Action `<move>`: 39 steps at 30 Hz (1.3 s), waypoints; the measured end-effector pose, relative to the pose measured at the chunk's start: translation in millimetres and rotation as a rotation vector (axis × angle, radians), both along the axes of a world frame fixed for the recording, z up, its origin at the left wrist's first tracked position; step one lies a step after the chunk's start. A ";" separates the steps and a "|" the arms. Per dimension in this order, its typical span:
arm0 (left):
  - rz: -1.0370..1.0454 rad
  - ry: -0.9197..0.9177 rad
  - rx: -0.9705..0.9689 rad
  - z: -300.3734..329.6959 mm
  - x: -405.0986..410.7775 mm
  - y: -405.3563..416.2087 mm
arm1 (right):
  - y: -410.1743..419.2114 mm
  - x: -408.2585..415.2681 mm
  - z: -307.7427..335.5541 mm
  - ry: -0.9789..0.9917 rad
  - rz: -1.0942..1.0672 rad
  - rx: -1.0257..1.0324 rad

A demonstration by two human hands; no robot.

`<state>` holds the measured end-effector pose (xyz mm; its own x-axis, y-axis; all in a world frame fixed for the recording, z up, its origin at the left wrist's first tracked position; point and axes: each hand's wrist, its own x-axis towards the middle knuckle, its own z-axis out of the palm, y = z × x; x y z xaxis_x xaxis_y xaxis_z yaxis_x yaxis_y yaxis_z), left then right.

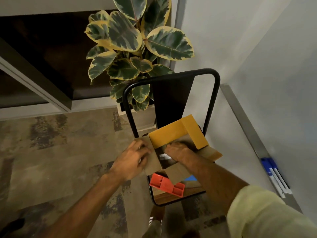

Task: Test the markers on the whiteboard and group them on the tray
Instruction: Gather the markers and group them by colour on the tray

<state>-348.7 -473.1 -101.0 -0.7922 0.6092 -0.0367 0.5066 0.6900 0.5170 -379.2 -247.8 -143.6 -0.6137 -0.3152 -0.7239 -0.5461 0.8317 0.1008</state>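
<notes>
An open cardboard box [178, 133] with yellow-lined flaps sits on a chair seat. My left hand [132, 160] grips the box's left flap and holds it outward. My right hand [178, 151] reaches down inside the box with its fingers curled; what they hold is hidden. Something white [165, 157] shows inside the box beside that hand. An orange-red compartmented tray [167, 184] lies on the seat in front of the box, partly under a flap. Two blue-capped markers [276, 176] rest on the ledge of the whiteboard [283, 83] at the right.
The black metal-framed chair [171, 79] stands against the wall, with a large variegated potted plant [135, 45] right behind it. Patterned carpet [51, 152] spreads to the left. A blue item [191, 178] peeks out on the seat. My foot [154, 224] shows below the seat.
</notes>
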 end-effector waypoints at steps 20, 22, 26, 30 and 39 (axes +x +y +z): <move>-0.074 -0.213 0.214 89.9 3.8 119.2 | 98.7 109.7 143.4 0.491 -1.614 -1.505; -0.144 -0.316 0.264 103.1 18.8 154.0 | 116.3 136.3 161.2 0.551 -1.722 -1.665; -0.264 -0.596 0.421 127.9 63.0 228.5 | 150.1 196.4 182.4 0.617 -1.883 -1.966; -0.380 -0.634 0.409 143.6 109.3 290.7 | 183.3 261.7 187.5 0.805 -1.977 -2.074; -0.541 -0.742 0.263 147.2 250.9 402.8 | 244.2 413.4 173.9 1.107 -2.041 -2.247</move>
<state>-97.8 -70.3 46.1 -0.2306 0.9462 -0.2268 0.2031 0.2747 0.9398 34.2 -3.6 30.3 -0.4263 0.8549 -0.2956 -0.3402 -0.4543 -0.8233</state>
